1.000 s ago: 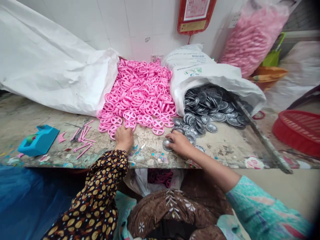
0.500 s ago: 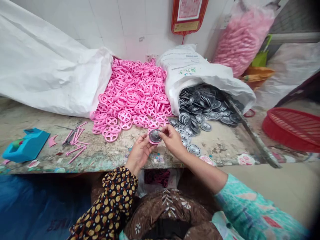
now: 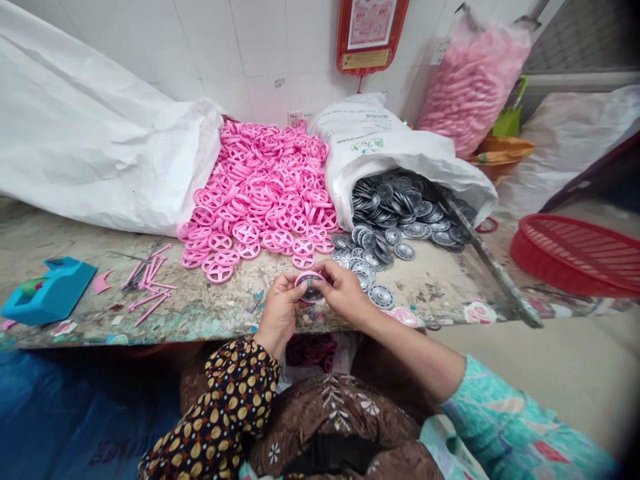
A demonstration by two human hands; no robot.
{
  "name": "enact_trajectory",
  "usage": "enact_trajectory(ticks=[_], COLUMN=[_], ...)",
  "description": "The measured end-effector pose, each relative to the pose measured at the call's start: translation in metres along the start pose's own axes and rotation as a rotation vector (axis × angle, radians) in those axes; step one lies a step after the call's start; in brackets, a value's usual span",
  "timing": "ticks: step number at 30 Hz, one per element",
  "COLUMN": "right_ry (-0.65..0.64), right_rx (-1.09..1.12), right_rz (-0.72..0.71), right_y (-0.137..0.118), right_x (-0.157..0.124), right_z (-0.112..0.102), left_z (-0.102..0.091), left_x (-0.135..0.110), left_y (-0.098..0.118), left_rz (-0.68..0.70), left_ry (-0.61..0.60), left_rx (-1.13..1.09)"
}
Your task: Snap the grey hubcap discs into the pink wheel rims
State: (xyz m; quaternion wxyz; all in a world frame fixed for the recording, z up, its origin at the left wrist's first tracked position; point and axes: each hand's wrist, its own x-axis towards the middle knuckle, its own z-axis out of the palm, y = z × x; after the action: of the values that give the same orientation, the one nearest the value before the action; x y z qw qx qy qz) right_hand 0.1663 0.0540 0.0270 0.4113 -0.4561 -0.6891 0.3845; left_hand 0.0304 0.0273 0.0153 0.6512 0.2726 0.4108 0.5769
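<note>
Pinching a pink wheel (image 3: 304, 277) between both hands, just above the front edge of the surface (image 3: 440, 283). My left hand (image 3: 279, 312) has its left rim and my right hand (image 3: 346, 295) the other side, each grip closed tight on it. A silver cap (image 3: 311, 288) sits in the wheel's face, but my fingertips cover the rim, so I can't tell if it's seated. Beyond, the heap of pink wheels (image 3: 265, 193) runs under a white sack (image 3: 100, 153), its far end hidden. Loose silver caps (image 3: 400, 213) spill from a second sack (image 3: 380, 143), most buried inside. A red basket (image 3: 575, 253) is cut off at the right.
</note>
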Motion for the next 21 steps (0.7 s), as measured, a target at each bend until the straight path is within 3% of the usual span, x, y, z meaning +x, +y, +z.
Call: enact_trajectory(ticks=[4, 7, 9, 14, 17, 21], right_ry=[-0.001, -0.133, -0.235, -0.298, -0.178, -0.041], right_rx=[0.069, -0.003, -0.146, -0.548, -0.843, -1.126], right_rz=[0.115, 0.193, 0.152, -0.129, -0.110, 0.013], right_y=[0.010, 0.019, 0.020, 0.012, 0.016, 0.031], right_x=[-0.009, -0.022, -0.035, -0.042, -0.017, 0.018], right_z=[0.008, 0.011, 0.011, 0.002, -0.014, -0.032], left_z=[-0.009, -0.024, -0.037, -0.053, -0.041, -0.018], left_x=[-0.008, -0.015, -0.014, 0.008, 0.028, 0.056], left_y=[-0.005, -0.004, -0.001, 0.006, 0.005, -0.003], left_rz=[-0.066, -0.164, -0.145, 0.246, 0.437, 0.518], left_ry=[0.017, -0.020, -0.010, 0.097, 0.050, 0.035], left_rx=[0.073, 0.257, 0.423, 1.001, 1.325, 1.685])
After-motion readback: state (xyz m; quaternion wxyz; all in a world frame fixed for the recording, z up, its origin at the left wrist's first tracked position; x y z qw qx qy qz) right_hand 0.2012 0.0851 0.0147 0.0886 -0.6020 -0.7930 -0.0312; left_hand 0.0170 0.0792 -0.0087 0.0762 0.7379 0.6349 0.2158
